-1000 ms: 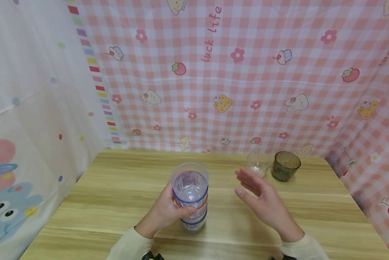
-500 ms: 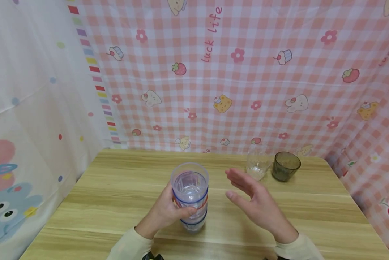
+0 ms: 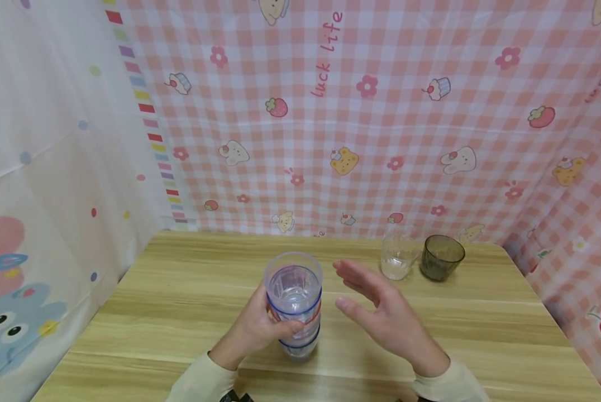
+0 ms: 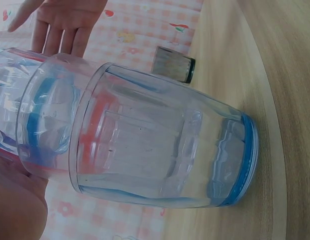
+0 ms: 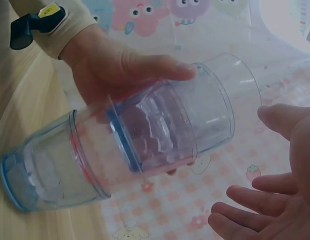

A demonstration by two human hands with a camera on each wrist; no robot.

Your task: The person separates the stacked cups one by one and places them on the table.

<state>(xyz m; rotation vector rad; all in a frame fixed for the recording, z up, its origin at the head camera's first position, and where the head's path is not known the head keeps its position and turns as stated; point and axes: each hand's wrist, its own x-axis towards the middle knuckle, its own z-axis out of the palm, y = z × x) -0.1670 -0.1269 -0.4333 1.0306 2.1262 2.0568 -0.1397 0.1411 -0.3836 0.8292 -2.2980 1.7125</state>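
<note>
My left hand (image 3: pixel 262 324) grips a tall stack of nested clear plastic cups (image 3: pixel 296 304) near the middle of the table, thumb across the front. Blue and reddish bands show on the stack. In the left wrist view, the lowest cup (image 4: pixel 145 145) has a blue base close to the wood. To the right of the stack is my right hand (image 3: pixel 383 315), fingers extended and palm facing the cups, holding nothing. The right wrist view has the right thumb (image 5: pixel 282 120) overlapping the top cup's rim (image 5: pixel 257 90).
At the back right of the wooden table (image 3: pixel 200 268) stand a clear cup (image 3: pixel 396 268) and a dark smoky cup (image 3: pixel 441 262), side by side. A pink checked curtain (image 3: pixel 300 134) rises behind the table's rear edge, with a white one (image 3: pixel 59 156) at left.
My right hand has moved left toward the stack, uncovering more of the clear cup behind it. The left hand and the stack have stayed put.
</note>
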